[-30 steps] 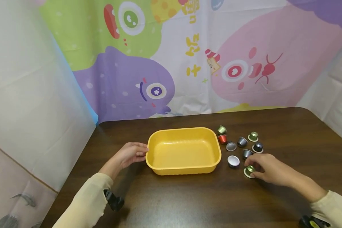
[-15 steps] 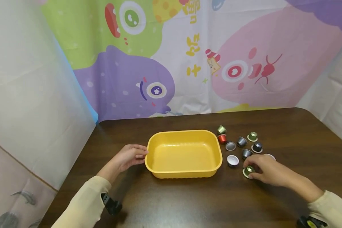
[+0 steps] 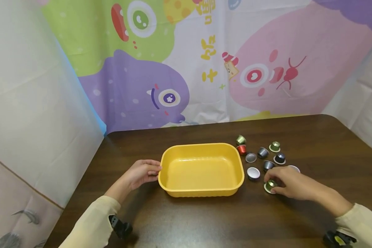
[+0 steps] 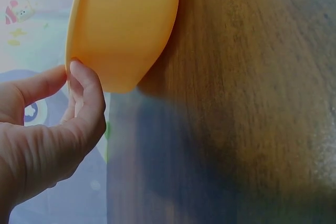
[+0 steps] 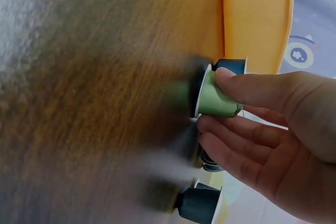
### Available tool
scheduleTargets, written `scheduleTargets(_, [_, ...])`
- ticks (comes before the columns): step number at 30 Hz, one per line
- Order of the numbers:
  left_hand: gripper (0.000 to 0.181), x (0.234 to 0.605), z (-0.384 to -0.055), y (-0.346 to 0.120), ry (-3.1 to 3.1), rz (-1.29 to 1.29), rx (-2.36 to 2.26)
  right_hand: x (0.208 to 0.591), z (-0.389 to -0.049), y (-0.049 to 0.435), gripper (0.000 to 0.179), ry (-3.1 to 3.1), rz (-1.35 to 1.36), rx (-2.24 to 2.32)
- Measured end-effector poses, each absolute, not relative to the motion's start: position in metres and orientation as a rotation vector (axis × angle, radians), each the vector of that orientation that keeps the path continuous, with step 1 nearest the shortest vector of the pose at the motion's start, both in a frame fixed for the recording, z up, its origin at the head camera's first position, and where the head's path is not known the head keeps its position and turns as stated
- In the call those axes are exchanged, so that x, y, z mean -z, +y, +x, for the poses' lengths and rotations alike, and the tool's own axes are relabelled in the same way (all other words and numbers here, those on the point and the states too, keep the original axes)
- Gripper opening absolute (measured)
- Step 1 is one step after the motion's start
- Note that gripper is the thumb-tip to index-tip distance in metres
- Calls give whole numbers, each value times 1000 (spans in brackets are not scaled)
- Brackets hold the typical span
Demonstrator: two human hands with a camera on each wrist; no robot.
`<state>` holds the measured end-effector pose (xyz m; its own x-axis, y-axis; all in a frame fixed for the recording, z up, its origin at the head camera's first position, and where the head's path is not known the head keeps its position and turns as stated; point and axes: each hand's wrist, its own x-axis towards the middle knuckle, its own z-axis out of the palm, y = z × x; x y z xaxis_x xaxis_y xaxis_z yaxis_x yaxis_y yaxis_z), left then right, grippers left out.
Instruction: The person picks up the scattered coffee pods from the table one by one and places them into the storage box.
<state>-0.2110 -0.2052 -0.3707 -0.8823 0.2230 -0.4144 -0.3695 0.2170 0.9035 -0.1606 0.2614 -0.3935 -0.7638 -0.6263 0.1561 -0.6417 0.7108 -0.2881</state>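
Observation:
A yellow plastic tub stands on the dark wooden table. My left hand pinches its left rim between thumb and fingers, seen close up in the left wrist view, where the tub's wall rises past the fingertips. To the right of the tub, my right hand holds a green coffee capsule that sits rim down. In the right wrist view the thumb presses one side of the green capsule and the fingertips curl at the other. Beyond the right hand a dark capsule lies close by.
Several capsules lie between tub and right hand: a red one, a light green one, a white-lidded one and grey ones such as this capsule. A green capsule and a black capsule stand farther right. A cartoon cloth hangs behind.
The tub has slid a little toward me, with my left hand on its rim. My right hand has shifted slightly, uncovering a pale capsule behind it, and stays on the green capsule.

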Motion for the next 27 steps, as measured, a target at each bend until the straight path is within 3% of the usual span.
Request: scheduleTargets(27, [28, 369, -196, -196, 2132, -193, -1708, 374, -155, 251, 27, -2833, 1037, -415])
